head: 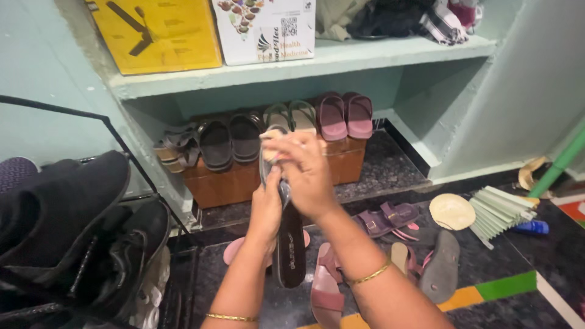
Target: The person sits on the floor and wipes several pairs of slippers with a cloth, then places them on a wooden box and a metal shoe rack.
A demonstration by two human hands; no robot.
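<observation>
Head view: long dark sandal [290, 244], upright.

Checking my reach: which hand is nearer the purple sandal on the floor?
Right. The right hand is up above the purple sandal; the left hand, gripping the black sandal, is farther left.

A long black sandal [290, 244] held upright, sole facing the viewer, toe end raised before the shelf. A small pale cloth [272, 145] is pressed against its upper end.
</observation>
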